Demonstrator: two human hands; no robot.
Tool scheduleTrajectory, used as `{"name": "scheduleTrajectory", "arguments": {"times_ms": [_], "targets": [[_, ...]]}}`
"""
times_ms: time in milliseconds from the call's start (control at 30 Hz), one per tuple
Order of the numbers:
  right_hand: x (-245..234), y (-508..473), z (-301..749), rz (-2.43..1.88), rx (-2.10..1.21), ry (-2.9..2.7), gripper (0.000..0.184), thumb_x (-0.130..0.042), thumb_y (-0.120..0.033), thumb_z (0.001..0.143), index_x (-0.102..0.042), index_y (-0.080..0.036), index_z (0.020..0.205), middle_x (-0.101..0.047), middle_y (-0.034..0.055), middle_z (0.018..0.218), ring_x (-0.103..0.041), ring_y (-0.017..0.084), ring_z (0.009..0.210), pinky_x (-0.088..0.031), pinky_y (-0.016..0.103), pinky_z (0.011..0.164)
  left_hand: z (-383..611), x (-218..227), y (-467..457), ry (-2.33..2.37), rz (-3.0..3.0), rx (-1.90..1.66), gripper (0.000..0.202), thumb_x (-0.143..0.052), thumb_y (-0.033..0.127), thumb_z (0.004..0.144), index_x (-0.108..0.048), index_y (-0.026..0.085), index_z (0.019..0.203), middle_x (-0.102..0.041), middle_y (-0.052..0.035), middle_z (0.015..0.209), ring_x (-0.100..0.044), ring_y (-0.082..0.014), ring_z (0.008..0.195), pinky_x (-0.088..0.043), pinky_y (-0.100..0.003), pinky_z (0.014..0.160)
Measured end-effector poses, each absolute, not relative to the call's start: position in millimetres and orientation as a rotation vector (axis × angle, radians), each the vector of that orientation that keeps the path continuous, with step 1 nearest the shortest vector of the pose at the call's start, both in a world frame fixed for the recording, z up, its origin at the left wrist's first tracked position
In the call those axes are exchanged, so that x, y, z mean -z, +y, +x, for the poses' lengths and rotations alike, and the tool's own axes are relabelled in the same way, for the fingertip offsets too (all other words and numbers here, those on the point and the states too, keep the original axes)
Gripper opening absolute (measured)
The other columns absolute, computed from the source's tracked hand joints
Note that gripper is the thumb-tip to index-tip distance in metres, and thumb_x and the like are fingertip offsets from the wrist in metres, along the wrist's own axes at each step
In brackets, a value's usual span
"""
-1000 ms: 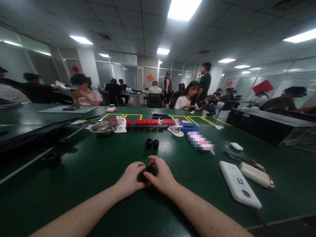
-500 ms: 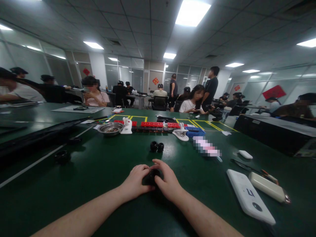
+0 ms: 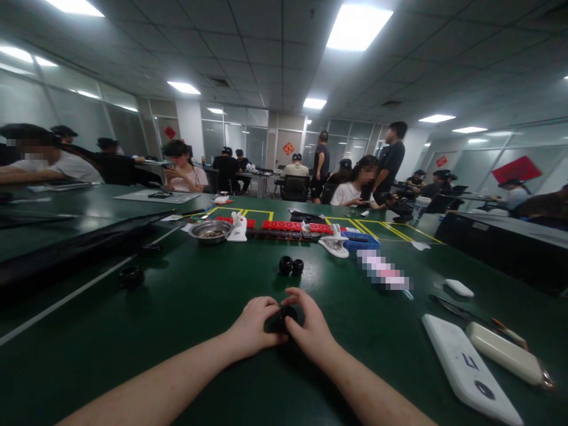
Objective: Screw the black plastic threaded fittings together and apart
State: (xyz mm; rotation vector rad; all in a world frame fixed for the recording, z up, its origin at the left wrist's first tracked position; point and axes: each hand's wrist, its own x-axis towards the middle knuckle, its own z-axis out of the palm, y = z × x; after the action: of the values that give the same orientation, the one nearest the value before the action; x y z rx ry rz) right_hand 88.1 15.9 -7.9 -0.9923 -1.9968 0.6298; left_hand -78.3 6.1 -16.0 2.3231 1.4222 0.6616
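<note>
Left hand (image 3: 254, 325) and right hand (image 3: 315, 330), half curled, hold a round black part (image 3: 288, 313). A white oblong slab (image 3: 465, 376) on the green worktop (image 3: 266, 396) bears dark marks (image 3: 471, 361) (illegible to me); ceiling lights (image 3: 359, 28) glow.

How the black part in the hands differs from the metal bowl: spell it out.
Colour: the black part is dark, the metal bowl silvery.
Handling: the black part is between the left hand and right hand; the metal bowl stands untouched.
Size: the metal bowl is wider than the black part's visible portion.
Shared: both are on or just above the green table.
</note>
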Motion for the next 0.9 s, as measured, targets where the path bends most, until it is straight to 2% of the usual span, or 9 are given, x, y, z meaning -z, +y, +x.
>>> {"name": "scheduleTrajectory", "arguments": {"times_ms": [133,233,300,433,533,633,733,833,900], "targets": [[7.3,14.8,89.2,-0.969,-0.642,-1.961,0.050,-0.051,-0.014,0.067,-0.038,-0.018,0.115,-0.051,0.0073,0.108,-0.047,0.021,0.103,-0.034,0.040,0.091,-79.3,15.5,5.9,1.439,2.313,-0.641,0.039,-0.063,0.047,0.063,-0.061,0.022,0.094,-0.052,-0.0049,0.105,-0.045,-0.0247,0.100,-0.035,-0.038,0.089],[4.7,13.4,87.9,-1.055,-0.565,-1.945,0.053,-0.063,-0.023,0.062,-0.042,-0.017,0.110,-0.050,0.0082,0.103,-0.047,0.023,0.099,-0.038,0.039,0.086,-78.7,13.1,4.9,1.450,2.290,-0.628,0.037,-0.064,0.043,0.062,-0.061,0.022,0.093,-0.052,-0.0049,0.104,-0.045,-0.0244,0.099,-0.035,-0.037,0.088],[3.4,13.2,86.8,-1.106,-0.532,-1.968,0.051,-0.067,-0.023,0.058,-0.046,-0.017,0.104,-0.052,0.0067,0.096,-0.049,0.023,0.092,-0.040,0.039,0.082,-77.9,10.5,3.9,1.444,2.277,-0.621,0.035,-0.063,0.042,0.063,-0.061,0.022,0.091,-0.052,-0.0044,0.103,-0.046,-0.0239,0.099,-0.035,-0.036,0.088],[3.8,13.5,87.1,-1.078,-0.580,-2.017,0.040,-0.058,-0.014,0.061,-0.048,-0.018,0.100,-0.054,0.0046,0.090,-0.051,0.022,0.088,-0.039,0.039,0.082,-76.9,6.4,2.2,1.433,2.256,-0.622,0.037,-0.061,0.044,0.066,-0.060,0.024,0.097,-0.051,-0.0042,0.105,-0.044,-0.0240,0.101,-0.034,-0.037,0.090],[5.5,13.0,89.1,-0.955,-0.668,-2.048,0.054,-0.049,-0.005,0.060,-0.042,-0.020,0.111,-0.052,0.0049,0.103,-0.048,0.020,0.099,-0.035,0.038,0.090,-77.1,6.9,2.3,1.433,2.247,-0.612,0.041,-0.061,0.045,0.065,-0.059,0.024,0.100,-0.051,-0.0048,0.107,-0.043,-0.0249,0.102,-0.035,-0.038,0.089],[7.0,13.5,90.0,-0.990,-0.628,-1.992,0.054,-0.053,-0.011,0.062,-0.039,-0.019,0.114,-0.049,0.0074,0.108,-0.045,0.022,0.103,-0.035,0.039,0.091,-77.4,8.4,2.7,1.428,2.251,-0.617,0.040,-0.062,0.044,0.065,-0.059,0.023,0.099,-0.050,-0.0051,0.108,-0.043,-0.0249,0.102,-0.034,-0.038,0.089],[7.9,15.4,89.2,-1.080,-0.579,-1.935,0.045,-0.059,-0.021,0.064,-0.044,-0.017,0.107,-0.052,0.0072,0.096,-0.049,0.022,0.093,-0.039,0.039,0.084,-77.6,9.6,2.9,1.433,2.262,-0.631,0.038,-0.062,0.042,0.064,-0.060,0.023,0.096,-0.051,-0.0050,0.106,-0.044,-0.0246,0.100,-0.035,-0.038,0.088],[7.2,16.0,88.3,-1.031,-0.672,-1.990,0.042,-0.054,-0.015,0.066,-0.044,-0.018,0.107,-0.055,0.0052,0.091,-0.052,0.020,0.089,-0.040,0.038,0.084,-78.1,11.8,3.9,1.419,2.281,-0.642,0.037,-0.062,0.043,0.065,-0.060,0.023,0.096,-0.051,-0.0045,0.103,-0.045,-0.0242,0.099,-0.036,-0.038,0.087],[5.9,15.2,88.3,-0.944,-0.746,-2.030,0.049,-0.048,-0.008,0.066,-0.041,-0.020,0.113,-0.055,0.0054,0.099,-0.051,0.019,0.096,-0.037,0.038,0.089,-78.7,13.8,4.9,1.416,2.285,-0.651,0.041,-0.062,0.045,0.064,-0.059,0.024,0.099,-0.051,-0.0046,0.104,-0.045,-0.0244,0.100,-0.035,-0.038,0.089]]}}
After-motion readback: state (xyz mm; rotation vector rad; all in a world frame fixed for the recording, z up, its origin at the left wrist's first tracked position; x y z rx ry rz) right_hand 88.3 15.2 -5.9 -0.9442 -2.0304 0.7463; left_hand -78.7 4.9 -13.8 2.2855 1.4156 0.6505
